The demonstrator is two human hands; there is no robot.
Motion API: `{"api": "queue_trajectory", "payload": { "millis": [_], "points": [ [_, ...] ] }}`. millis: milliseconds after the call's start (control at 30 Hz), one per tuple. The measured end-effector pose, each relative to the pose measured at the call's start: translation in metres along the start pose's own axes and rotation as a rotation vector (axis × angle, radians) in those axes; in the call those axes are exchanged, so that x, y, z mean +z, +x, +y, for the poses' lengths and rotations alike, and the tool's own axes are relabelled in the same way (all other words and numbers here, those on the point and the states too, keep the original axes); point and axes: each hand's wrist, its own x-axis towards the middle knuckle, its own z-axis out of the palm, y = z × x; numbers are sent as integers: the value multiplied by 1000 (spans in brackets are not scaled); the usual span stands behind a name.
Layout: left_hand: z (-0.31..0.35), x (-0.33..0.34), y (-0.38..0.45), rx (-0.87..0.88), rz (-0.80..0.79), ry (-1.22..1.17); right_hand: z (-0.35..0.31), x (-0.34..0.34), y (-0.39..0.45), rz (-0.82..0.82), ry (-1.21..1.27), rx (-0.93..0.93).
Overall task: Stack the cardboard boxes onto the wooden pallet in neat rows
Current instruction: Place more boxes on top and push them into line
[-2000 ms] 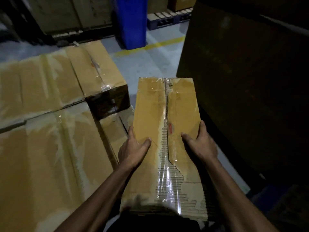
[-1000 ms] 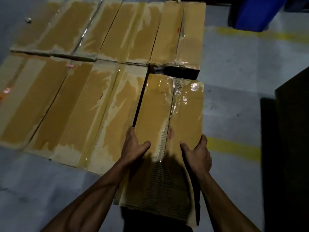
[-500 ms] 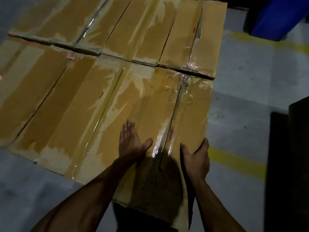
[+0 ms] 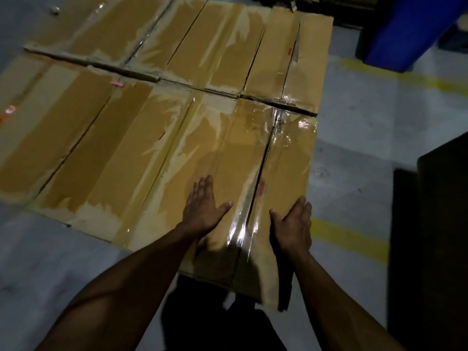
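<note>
A long cardboard box [image 4: 253, 153] with shiny clear tape along its middle seam lies at the right end of the near row of boxes [image 4: 101, 148], its far end against the far row [image 4: 215, 46]. Its near end sticks out toward me. My left hand [image 4: 202, 209] lies flat on the box's top with the fingers spread. My right hand [image 4: 293, 224] cups the box's right edge, thumb on top. All the boxes lie flat at one level in two rows. The wooden pallet is hidden beneath them.
Grey concrete floor with yellow painted lines [image 4: 349, 239] runs to the right of the stack. A blue bin [image 4: 410, 29] stands at the back right. A tall dark block [image 4: 440, 224] fills the right edge of the view.
The box has gone down and forward into the gap at the right end of the near row. My left hand has moved from its side to flat on top.
</note>
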Motion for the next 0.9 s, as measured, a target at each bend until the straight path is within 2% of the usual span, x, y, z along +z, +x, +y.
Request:
{"api": "queue_trajectory", "payload": {
  "millis": [200, 467, 667, 767, 900],
  "points": [
    [-43, -4, -63, 124, -123, 128, 27, 18, -83, -94, -282, -136],
    [-103, -5, -111, 313, -286, 280, 46, 29, -133, -157, -358, -159],
    [-119, -3, -108, 468, -200, 425, 59, 33, -138, -158, -324, -200],
    [-117, -1, -110, 495, -97, 437, 61, 32, -135, -193, -358, -213],
    [-115, -3, -111, 500, -57, 415, 64, 32, -133, -196, -418, -240]
  ]
}}
